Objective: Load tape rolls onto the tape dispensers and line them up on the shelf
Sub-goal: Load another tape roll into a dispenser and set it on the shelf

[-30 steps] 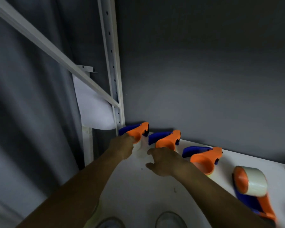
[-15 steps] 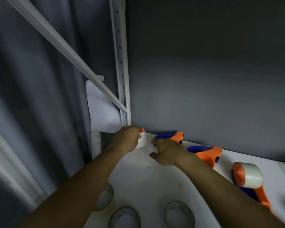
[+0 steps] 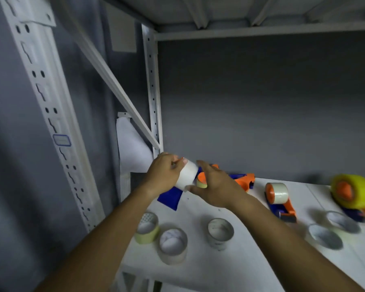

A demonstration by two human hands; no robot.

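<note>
Shelf [image 3: 198, 268] front edge: loose tape rolls [image 3: 172, 245] in row. Behind row, toward shelf's left rear corner: left hand [image 3: 163, 175] curled round white tape roll [image 3: 187, 175] on blue dispenser [image 3: 170, 197], lifted off shelf. Right hand [image 3: 216, 187] fingers spread, touching roll's right side. Right of that: loaded dispenser [image 3: 279, 199] on shelf, beyond it yellow-roll dispenser [image 3: 354, 194].

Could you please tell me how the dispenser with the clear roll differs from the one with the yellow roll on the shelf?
The clear-roll dispenser carries a whitish, see-through roll; the yellow-roll dispenser carries a yellow one that looks bulkier. The clear-roll dispenser stands nearer the hands, the yellow-roll dispenser at the picture's right edge, partly cut off. Both have orange hubs, blue and orange bodies, and stand untouched on the white shelf.
</note>
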